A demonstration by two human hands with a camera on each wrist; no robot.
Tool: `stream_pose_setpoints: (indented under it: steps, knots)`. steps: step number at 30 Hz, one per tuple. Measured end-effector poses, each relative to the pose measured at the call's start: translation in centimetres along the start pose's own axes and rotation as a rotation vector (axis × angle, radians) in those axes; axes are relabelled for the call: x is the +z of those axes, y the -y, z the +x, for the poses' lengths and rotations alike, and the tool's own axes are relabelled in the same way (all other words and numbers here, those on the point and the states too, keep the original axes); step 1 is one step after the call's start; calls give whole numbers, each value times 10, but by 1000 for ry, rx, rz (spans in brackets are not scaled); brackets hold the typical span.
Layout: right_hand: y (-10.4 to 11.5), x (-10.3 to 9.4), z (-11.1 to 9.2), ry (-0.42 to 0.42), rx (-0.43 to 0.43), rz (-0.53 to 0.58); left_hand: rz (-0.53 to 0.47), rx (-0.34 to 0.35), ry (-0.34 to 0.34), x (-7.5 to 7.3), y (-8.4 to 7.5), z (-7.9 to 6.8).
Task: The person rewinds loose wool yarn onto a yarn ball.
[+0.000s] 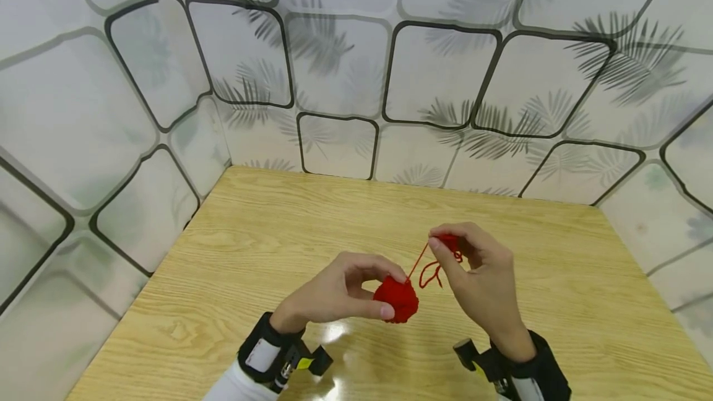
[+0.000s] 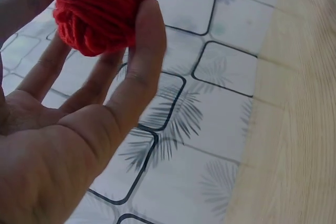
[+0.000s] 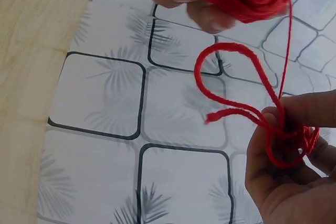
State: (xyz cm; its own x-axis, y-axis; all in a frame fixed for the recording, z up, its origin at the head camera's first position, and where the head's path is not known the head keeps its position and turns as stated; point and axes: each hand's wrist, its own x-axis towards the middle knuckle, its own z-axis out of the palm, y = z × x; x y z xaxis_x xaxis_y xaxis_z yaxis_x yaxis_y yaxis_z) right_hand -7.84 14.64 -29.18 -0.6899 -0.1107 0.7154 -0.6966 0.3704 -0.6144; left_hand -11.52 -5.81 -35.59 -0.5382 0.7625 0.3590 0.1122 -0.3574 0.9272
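Observation:
My left hand (image 1: 345,289) holds a ball of red yarn (image 1: 398,300) between thumb and fingers, above the table. In the left wrist view the wound strands of the yarn ball (image 2: 102,11) show between the fingertips. My right hand (image 1: 481,271) pinches a small bunch of loose red yarn (image 3: 294,140) between thumb and fingers. From the ball a taut strand (image 1: 418,263) runs up to the right fingertips. A loop and a cut yarn end (image 3: 212,117) hang out of the right hand. Part of the bunch is hidden by the right fingers.
Under both hands lies a wooden table (image 1: 267,221). Pale walls (image 1: 340,54) patterned with dark outlines and fern leaves stand behind it and at both sides. Each wrist wears a black strap with a small camera (image 1: 320,361).

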Motion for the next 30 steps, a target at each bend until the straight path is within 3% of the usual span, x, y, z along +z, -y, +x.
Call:
stream_pose_setpoints:
  steps: [4, 9, 12, 15, 19, 25, 30]
  knots:
    - [-14, 2, -6, 38, 95, 4, -77, 103, -63, -2, -4, -1]
    - [-38, 9, -22, 118, 189, 18, -184, 215, -205, -5, -8, -1]
    - [-47, 16, -33, 149, 205, 26, -238, 249, -304, -7, -11, -1]
    - [-44, 21, -40, 175, 210, 19, -250, 253, -406, -8, -13, 0]
    - [-25, 24, -42, 196, 204, -6, -165, 244, -547, -9, -11, 5]
    - [-15, 25, -48, 214, 101, -58, 114, 275, -731, -9, -2, 14]
    - [-17, 24, -53, 209, 40, -65, 301, 279, -793, -9, 7, 16]
